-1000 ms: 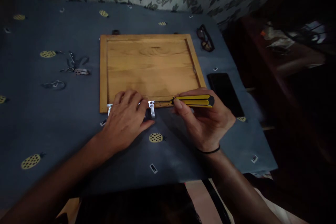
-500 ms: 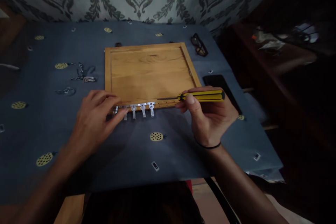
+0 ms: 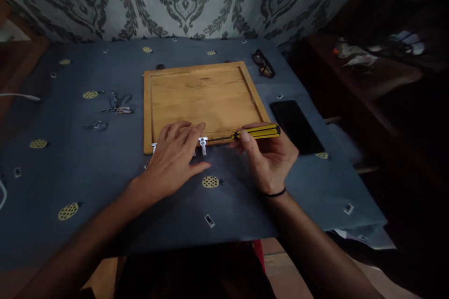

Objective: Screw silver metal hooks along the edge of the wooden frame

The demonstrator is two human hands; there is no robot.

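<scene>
A wooden framed panel [image 3: 201, 98] lies flat on the table, with small metal clips along its near edge. My left hand [image 3: 175, 156] rests over that edge, fingers stretched and thumb apart, hiding most of the clips. One metal clip [image 3: 203, 145] shows just right of its fingers, its tab hanging past the frame. My right hand [image 3: 268, 156] grips a screwdriver [image 3: 259, 131] with a yellow and black handle. The screwdriver's shaft points left along the near edge, its tip close to the visible clip; whether they touch I cannot tell.
Loose metal parts [image 3: 121, 105] lie left of the panel. Eyeglasses [image 3: 264, 64] sit at the back right, and a dark phone [image 3: 297, 127] lies beside my right hand. A white cable [image 3: 21, 96] reaches in from the left. Patterned fabric [image 3: 189, 0] hangs behind the table.
My left hand has moved right along the near edge and now covers clips that were visible. My right hand has shifted slightly left with the screwdriver, bringing its tip near the rightmost clip.
</scene>
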